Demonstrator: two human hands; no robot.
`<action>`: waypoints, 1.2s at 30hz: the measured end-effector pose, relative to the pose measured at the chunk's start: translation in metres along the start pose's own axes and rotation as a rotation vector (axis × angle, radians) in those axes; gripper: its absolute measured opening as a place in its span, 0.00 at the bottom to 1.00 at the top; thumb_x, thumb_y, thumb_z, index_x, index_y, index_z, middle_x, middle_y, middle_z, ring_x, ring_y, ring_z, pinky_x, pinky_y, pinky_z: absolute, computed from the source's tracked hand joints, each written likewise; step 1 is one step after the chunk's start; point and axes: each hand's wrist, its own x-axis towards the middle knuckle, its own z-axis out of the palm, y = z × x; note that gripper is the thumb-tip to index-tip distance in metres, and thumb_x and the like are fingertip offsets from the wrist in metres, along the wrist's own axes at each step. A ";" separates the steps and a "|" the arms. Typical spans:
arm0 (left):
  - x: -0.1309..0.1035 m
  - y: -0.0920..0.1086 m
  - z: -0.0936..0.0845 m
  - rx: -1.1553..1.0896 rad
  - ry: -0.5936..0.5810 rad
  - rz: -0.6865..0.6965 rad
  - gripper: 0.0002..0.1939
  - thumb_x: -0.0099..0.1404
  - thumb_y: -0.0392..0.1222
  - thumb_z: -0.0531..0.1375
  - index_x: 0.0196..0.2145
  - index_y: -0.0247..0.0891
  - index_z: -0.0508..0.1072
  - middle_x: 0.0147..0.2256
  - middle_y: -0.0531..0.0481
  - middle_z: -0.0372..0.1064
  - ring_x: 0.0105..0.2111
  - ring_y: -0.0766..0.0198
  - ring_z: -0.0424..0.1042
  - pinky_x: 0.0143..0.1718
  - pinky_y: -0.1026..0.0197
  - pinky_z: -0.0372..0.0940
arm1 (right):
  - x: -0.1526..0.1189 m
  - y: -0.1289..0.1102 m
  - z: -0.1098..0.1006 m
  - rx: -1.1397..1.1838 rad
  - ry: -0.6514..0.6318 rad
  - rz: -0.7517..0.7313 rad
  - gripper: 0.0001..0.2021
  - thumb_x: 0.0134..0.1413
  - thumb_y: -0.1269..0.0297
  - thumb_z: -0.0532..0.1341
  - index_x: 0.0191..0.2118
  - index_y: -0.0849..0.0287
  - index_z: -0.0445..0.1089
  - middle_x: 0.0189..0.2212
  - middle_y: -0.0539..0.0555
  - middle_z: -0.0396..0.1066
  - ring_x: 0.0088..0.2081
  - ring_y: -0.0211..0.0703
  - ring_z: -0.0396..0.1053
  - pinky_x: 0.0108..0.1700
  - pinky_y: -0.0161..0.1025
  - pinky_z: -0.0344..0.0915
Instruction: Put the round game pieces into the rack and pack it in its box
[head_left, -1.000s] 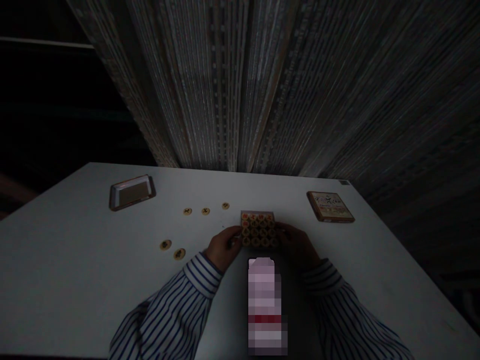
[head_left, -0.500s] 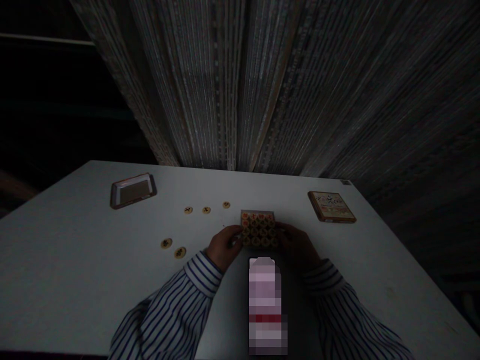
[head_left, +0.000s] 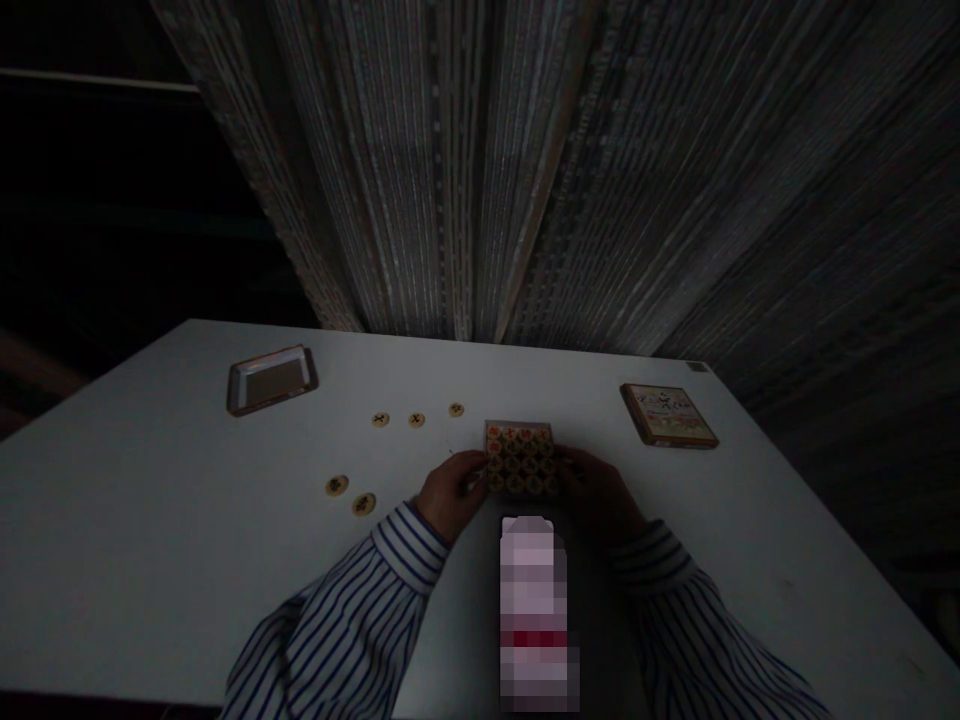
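Observation:
A small box (head_left: 519, 426) filled with rows of round wooden pieces (head_left: 514, 464) lies between my hands near the middle of the white table. Its top row shows red characters, the others dark ones. My left hand (head_left: 453, 492) grips the box's left side, thumb and fingers closed on it. On the right side, my right hand (head_left: 600, 490) holds the box too, its fingers dim in shadow. Three loose pieces, one of them a round piece (head_left: 416, 420), lie beyond my left hand. Two more, including a larger-looking piece (head_left: 364, 504), rest nearer, left of my left sleeve.
A lit phone (head_left: 534, 600) with a blurred screen lies between my forearms. An open box lid or tray (head_left: 273, 381) sits at the far left of the white table (head_left: 187, 560). A flat printed box (head_left: 669, 415) is at the far right. A striped curtain (head_left: 465, 180) hangs behind.
The whole view has shifted slightly, so everything appears a little farther right. My hands stay on the box, and the pieces keep their places.

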 end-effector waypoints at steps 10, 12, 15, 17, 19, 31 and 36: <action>0.000 0.002 -0.002 0.021 -0.033 -0.008 0.15 0.55 0.33 0.53 0.41 0.33 0.70 0.39 0.43 0.72 0.38 0.62 0.72 0.39 0.60 0.69 | 0.000 0.001 0.001 0.013 -0.004 0.011 0.17 0.53 0.65 0.50 0.47 0.59 0.68 0.43 0.55 0.72 0.43 0.44 0.70 0.44 0.42 0.67; 0.000 0.001 -0.001 0.030 -0.025 -0.008 0.15 0.55 0.33 0.53 0.41 0.34 0.70 0.39 0.43 0.72 0.38 0.61 0.72 0.40 0.59 0.68 | 0.000 0.002 0.001 0.015 0.006 0.011 0.17 0.53 0.65 0.50 0.46 0.58 0.69 0.43 0.55 0.72 0.42 0.44 0.70 0.43 0.42 0.68; 0.000 -0.001 0.000 0.027 -0.023 -0.006 0.15 0.55 0.33 0.53 0.41 0.34 0.70 0.39 0.43 0.72 0.37 0.61 0.72 0.39 0.58 0.69 | 0.000 0.002 0.002 0.008 0.023 0.007 0.16 0.53 0.65 0.51 0.46 0.58 0.69 0.42 0.55 0.72 0.42 0.44 0.70 0.43 0.42 0.68; 0.000 -0.001 0.000 0.022 -0.024 -0.004 0.14 0.55 0.33 0.53 0.41 0.34 0.70 0.39 0.43 0.72 0.37 0.61 0.72 0.39 0.58 0.69 | -0.001 0.002 0.001 0.006 0.023 0.004 0.16 0.53 0.65 0.51 0.46 0.58 0.69 0.42 0.55 0.72 0.43 0.44 0.70 0.44 0.42 0.68; 0.000 -0.002 0.000 0.019 -0.021 -0.004 0.14 0.55 0.34 0.53 0.40 0.35 0.71 0.39 0.44 0.72 0.37 0.61 0.72 0.39 0.58 0.69 | -0.001 0.001 0.001 0.010 0.018 0.003 0.17 0.53 0.65 0.51 0.47 0.58 0.68 0.43 0.55 0.72 0.43 0.45 0.69 0.44 0.43 0.67; -0.001 -0.001 0.000 0.034 -0.014 -0.003 0.14 0.56 0.34 0.54 0.40 0.36 0.71 0.39 0.44 0.72 0.38 0.61 0.72 0.39 0.58 0.69 | -0.002 0.002 0.003 0.021 0.021 0.011 0.16 0.53 0.63 0.52 0.47 0.59 0.68 0.42 0.56 0.72 0.41 0.45 0.70 0.42 0.43 0.69; 0.000 0.000 0.000 0.027 -0.021 0.006 0.14 0.55 0.34 0.54 0.40 0.34 0.71 0.40 0.43 0.72 0.39 0.60 0.72 0.40 0.57 0.68 | -0.002 0.001 0.002 0.011 0.014 0.030 0.17 0.53 0.63 0.53 0.47 0.60 0.68 0.42 0.57 0.72 0.42 0.45 0.70 0.43 0.43 0.68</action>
